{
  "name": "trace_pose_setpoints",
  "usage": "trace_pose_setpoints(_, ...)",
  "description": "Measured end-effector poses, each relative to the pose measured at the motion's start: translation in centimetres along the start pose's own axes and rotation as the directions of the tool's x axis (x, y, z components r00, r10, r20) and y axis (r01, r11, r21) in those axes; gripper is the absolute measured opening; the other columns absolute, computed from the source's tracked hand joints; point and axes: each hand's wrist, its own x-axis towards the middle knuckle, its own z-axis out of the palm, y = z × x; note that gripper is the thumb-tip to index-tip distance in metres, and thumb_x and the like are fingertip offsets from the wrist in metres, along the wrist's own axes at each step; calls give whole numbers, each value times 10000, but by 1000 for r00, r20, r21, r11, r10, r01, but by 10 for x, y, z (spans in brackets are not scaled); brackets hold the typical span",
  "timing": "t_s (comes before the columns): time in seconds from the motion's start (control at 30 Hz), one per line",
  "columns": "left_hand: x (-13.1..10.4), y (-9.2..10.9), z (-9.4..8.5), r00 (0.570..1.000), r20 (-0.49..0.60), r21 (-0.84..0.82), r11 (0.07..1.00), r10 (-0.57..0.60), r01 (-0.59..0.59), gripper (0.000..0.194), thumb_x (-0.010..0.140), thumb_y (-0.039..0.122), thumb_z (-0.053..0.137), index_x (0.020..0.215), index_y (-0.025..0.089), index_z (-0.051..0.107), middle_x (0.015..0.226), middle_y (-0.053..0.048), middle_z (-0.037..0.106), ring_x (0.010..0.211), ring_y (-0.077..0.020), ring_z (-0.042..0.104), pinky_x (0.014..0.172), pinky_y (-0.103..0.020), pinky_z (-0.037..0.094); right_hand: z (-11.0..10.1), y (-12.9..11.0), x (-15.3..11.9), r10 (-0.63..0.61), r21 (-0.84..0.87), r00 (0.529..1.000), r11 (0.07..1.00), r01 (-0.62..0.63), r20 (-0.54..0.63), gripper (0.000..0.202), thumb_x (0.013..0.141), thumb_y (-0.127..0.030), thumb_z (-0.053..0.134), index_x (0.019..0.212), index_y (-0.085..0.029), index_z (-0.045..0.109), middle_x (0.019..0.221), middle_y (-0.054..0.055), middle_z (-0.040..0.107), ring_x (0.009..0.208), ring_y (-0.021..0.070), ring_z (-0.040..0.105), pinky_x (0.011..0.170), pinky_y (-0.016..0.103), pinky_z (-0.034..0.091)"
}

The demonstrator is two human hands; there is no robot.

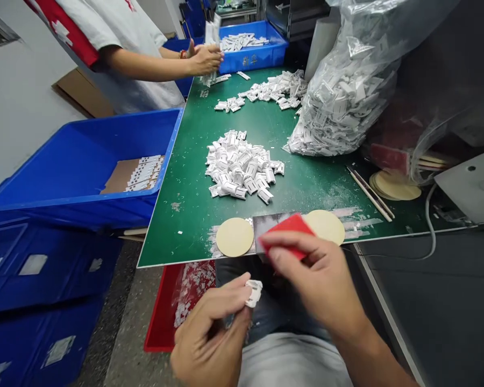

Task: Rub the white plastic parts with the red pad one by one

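Pinched between thumb and fingers of my left hand (215,328) is a small white plastic part (254,293), held below the table's front edge. My right hand (320,274) grips a flat red piece of sandpaper (292,232), slightly blurred, above the table edge. Beneath it lies a dark grey sheet (262,228), partly covered. One round tan sanding disc (234,237) lies left of that sheet and another tan disc (326,226) to its right. Farther back, a heap of similar white plastic parts (242,164) rests on the green table (185,209).
A clear bag of white parts (339,107) stands back right, near two thin sticks (370,193). At left is a large blue bin (84,156); a red bin (159,317) sits below the table. A co-worker (121,54) handles white pieces beside a blue crate (258,62).
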Motion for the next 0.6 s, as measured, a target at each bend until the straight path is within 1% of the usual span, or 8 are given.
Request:
trace_pose_setpoints(0.03,0,0,0,1000,-3,-16,1000,-10,10,282,765,-39,762,881,218,771,844,23,817,857,-212,813,794,-286,657,-1,0,0,-17,3,998,1000,18,-66,173,844,-172,788,924,-294,880,838,-21,842,705,94,697,645,132,533)
trace_pose_setpoints(0.13,0,1,-1,999,-45,-63,998,6,-9,304,730,-64,777,856,213,766,815,45,806,836,-205,812,776,-275,660,-5,2,0,90,-23,989,996,-88,121,175,798,-225,818,953,-275,882,796,3,839,646,118,685,593,171,536)
trace_pose_setpoints(0.17,0,2,-2,998,-60,-78,997,3,-8,314,723,-73,778,855,212,765,818,51,806,838,-204,812,786,-279,662,-7,3,0,125,-64,984,991,-117,130,196,796,-215,813,973,-267,880,775,5,834,621,114,674,574,170,526)
trace_pose_setpoints(0.27,-1,4,-1,997,-62,-128,991,-44,35,331,731,-87,762,869,214,766,848,58,810,875,-206,811,848,-309,661,-9,6,-3,56,-156,994,985,-71,-97,258,842,-153,753,1029,-288,868,821,-14,836,682,98,690,621,142,519)
trace_pose_setpoints(0.3,-1,4,-1,997,-56,-142,989,-56,47,331,735,-86,759,872,216,765,849,59,809,881,-205,810,852,-308,659,-10,7,-5,32,-145,993,988,-48,-110,262,857,-156,745,1040,-300,865,856,-15,842,718,103,707,640,141,527)
trace_pose_setpoints(0.37,-2,4,0,994,-59,-156,985,-90,80,319,746,-73,758,870,221,766,847,58,807,880,-195,807,855,-297,650,-9,7,-9,18,-87,1000,996,-19,-12,245,886,-187,741,1054,-320,860,930,-6,852,761,124,733,663,159,553)
trace_pose_setpoints(0.43,-4,4,0,988,-72,-175,977,-136,121,301,759,-52,762,870,229,764,839,55,806,880,-189,804,855,-290,643,-9,7,-14,6,-34,997,999,-4,77,222,920,-233,735,1079,-335,851,873,-9,845,681,115,716,618,163,551)
trace_pose_setpoints(0.6,-2,11,2,949,-3,-263,916,-315,303,248,769,32,819,827,266,762,757,61,795,835,-171,801,798,-251,642,-14,5,-21,-53,27,985,998,49,163,180,958,-398,733,1075,-324,848,758,6,825,681,130,705,649,200,545)
